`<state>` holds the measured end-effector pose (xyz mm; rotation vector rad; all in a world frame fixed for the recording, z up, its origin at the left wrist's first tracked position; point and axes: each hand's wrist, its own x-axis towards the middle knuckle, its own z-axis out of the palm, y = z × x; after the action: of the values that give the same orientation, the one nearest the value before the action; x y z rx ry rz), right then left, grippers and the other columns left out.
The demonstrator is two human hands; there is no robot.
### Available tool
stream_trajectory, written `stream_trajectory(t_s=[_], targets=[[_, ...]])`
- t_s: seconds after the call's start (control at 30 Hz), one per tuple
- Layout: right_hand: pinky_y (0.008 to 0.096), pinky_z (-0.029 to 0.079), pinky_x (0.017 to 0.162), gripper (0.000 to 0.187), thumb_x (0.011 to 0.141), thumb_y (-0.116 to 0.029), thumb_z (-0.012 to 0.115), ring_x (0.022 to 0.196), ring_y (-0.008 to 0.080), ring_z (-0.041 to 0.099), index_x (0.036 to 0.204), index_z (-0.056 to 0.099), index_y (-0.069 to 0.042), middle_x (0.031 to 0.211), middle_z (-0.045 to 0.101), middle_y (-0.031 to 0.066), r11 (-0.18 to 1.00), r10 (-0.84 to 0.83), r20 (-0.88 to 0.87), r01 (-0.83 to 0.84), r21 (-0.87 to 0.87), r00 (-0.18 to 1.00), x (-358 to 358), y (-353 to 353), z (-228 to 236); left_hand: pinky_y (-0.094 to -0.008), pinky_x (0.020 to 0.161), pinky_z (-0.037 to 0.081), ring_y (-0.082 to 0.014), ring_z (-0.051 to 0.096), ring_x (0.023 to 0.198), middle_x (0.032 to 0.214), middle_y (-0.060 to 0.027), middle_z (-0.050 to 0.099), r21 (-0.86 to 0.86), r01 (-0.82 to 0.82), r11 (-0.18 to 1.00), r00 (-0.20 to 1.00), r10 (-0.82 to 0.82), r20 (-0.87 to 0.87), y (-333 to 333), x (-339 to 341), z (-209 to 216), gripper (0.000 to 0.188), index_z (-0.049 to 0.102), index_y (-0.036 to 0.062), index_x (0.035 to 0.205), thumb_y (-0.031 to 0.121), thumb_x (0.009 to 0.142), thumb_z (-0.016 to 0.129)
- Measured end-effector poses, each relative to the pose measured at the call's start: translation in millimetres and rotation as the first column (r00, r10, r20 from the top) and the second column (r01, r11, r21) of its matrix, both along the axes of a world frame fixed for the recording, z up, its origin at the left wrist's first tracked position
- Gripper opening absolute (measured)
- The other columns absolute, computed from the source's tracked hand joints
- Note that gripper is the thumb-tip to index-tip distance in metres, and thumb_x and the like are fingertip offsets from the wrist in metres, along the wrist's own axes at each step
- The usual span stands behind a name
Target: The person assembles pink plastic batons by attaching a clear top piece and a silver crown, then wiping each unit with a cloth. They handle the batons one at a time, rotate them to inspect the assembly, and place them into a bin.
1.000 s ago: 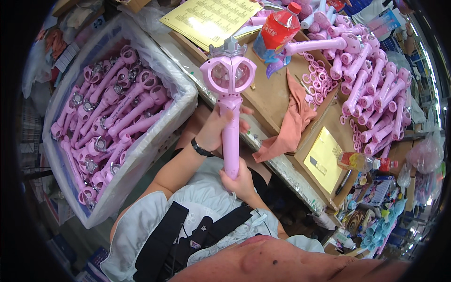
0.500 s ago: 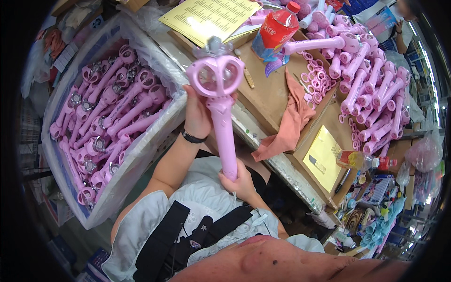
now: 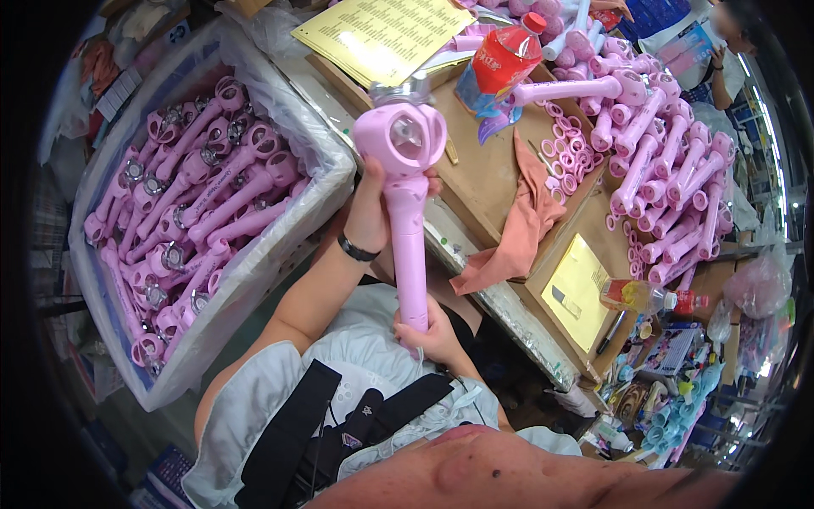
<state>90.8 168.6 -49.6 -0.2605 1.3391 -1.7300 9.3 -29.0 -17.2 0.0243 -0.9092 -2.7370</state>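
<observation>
A pink toy light wand (image 3: 409, 242) stands nearly upright in front of my body, its round windowed head and clear-grey crown at the far end. My left hand (image 3: 370, 210), with a black band on the wrist, is closed around the neck just under the head; fingertips show on the other side. Lower down, my right hand (image 3: 431, 336) grips the bottom end of the handle. To the left, a bin (image 3: 332, 182) lined with clear plastic holds many similar pink wands (image 3: 203, 182) with crowns.
On the bench at right lie an orange-pink cloth (image 3: 526, 225), loose pink rings (image 3: 570, 153) and a heap of pink wand bodies (image 3: 661, 144). A red-labelled bottle (image 3: 504, 59), yellow sheets (image 3: 381, 34) and a second bottle (image 3: 632, 295) are there too. Another person (image 3: 729, 68) is at far right.
The wand has turned about its length, so its head shows a different side. Its head has shifted slightly right, and both hands still hold it.
</observation>
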Motion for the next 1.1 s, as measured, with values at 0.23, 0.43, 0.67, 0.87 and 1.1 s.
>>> stream_trajectory(t_s=[0.23,0.43,0.67,0.87,1.1], targets=[[0.0298,0.048,0.069,0.053,0.078,-0.020,0.070,0.076,0.0189,0.062,0.122,0.046,-0.003,0.089,0.060,0.0083,0.945,0.149,-0.412,-0.007,0.328,0.899,-8,-5,19,-0.0277,0.056,0.052,-0.0152,0.062,0.069,0.095,-0.0098,0.061,-0.001,0.002,1.000,0.999,-0.002,0.053,-8,1,2,0.084,0.052,0.0041,0.116,0.077,0.078,0.035],[0.0334,0.049,0.070,0.018,0.080,-0.009,0.063,0.079,0.0236,0.062,0.096,0.061,-0.003,0.088,0.063,0.0120,0.892,0.025,-0.918,0.407,0.200,0.395,-89,17,69,-0.0252,0.046,0.050,-0.0163,0.062,0.060,0.088,-0.0142,0.062,-0.017,-0.004,1.000,1.000,0.003,-0.007,-49,-3,12,0.083,0.050,0.0022,0.118,0.075,0.081,0.033],[0.0420,0.049,0.070,0.019,0.085,-0.021,0.055,0.081,0.0313,0.062,0.088,0.064,-0.004,0.085,0.063,0.0148,0.515,0.436,-0.900,0.813,0.271,0.024,-285,45,50,-0.0269,0.045,0.050,-0.0187,0.062,0.059,0.089,-0.0164,0.062,0.125,0.328,0.936,0.941,-0.336,0.045,-44,12,11,0.082,0.048,0.0039,0.123,0.074,0.081,0.036],[0.0450,0.049,0.069,0.025,0.079,-0.026,0.060,0.082,0.0328,0.062,0.090,0.062,-0.004,0.086,0.063,0.0169,0.231,0.759,-0.625,0.824,0.518,0.180,-314,47,12,-0.0312,0.048,0.053,-0.0249,0.063,0.066,0.094,-0.0201,0.059,0.360,0.433,0.826,0.893,-0.448,-0.045,-39,21,-4,0.077,0.045,0.0051,0.126,0.069,0.085,0.036],[0.0311,0.048,0.057,0.025,0.068,-0.001,0.068,0.062,0.0232,0.057,0.092,0.060,-0.003,0.073,0.058,0.0081,0.929,-0.001,-0.997,0.369,0.027,0.076,-170,0,102,-0.0316,0.048,0.053,-0.0254,0.063,0.064,0.094,-0.0206,0.060,0.341,0.427,0.837,0.894,-0.448,-0.019,-36,14,-12,0.067,0.045,0.0096,0.127,0.063,0.089,0.035]])
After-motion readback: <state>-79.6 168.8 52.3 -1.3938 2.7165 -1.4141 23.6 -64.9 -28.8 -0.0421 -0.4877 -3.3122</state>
